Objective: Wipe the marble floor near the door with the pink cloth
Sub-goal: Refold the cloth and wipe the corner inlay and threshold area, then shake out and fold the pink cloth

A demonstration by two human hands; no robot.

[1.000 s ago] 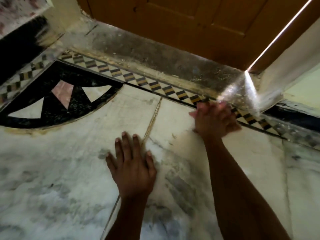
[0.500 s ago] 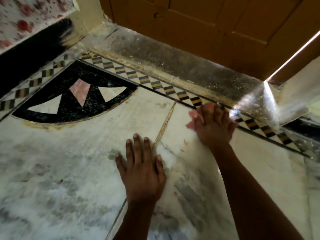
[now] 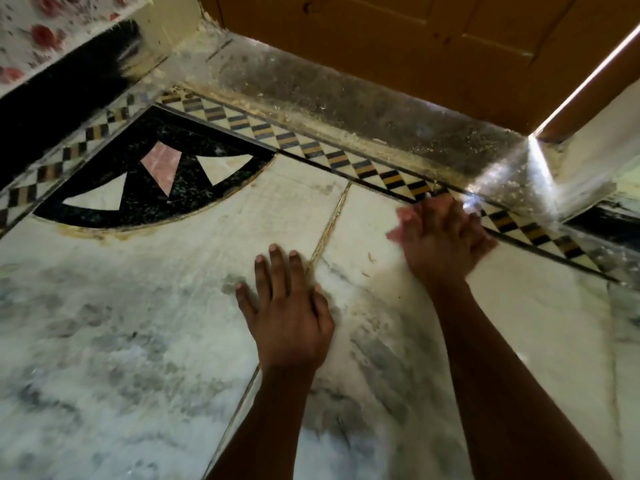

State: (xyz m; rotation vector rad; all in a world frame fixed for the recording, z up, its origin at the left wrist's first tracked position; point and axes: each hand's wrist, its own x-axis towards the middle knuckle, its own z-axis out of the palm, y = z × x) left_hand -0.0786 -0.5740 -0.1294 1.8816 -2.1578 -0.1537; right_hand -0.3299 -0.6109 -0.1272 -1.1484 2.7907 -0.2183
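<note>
At the far left, a flower-printed surface [image 3: 31,32] fills the top corner above a black skirting band [image 3: 52,109]. Just right of that, a black quarter-circle inlay [image 3: 152,181] sits in the marble floor [image 3: 104,341], with 1 pink triangle between 2 white ones. A checkered border strip [image 3: 311,150] runs from the corner diagonally down to the right, and beyond it lie a dusty grey threshold [image 3: 346,95] and the wooden door [image 3: 398,32].

Your left hand [image 3: 287,313] lies flat, palm down, on the white and grey marble, its fingers straight and slightly spread, next to a thin seam [image 3: 329,226] between slabs. It holds nothing.

Further right, your right hand [image 3: 446,240] presses the pink cloth [image 3: 405,220] onto the floor, right at the near edge of the checkered strip and close to the door. The hand is motion-blurred, but its fingers look bent over the cloth and close together; only a small pink part pokes out on the hand's left side.

At the right, a bright line of light [image 3: 581,81] shows along the door's edge, and glare falls on the threshold [image 3: 512,174] below it.
</note>
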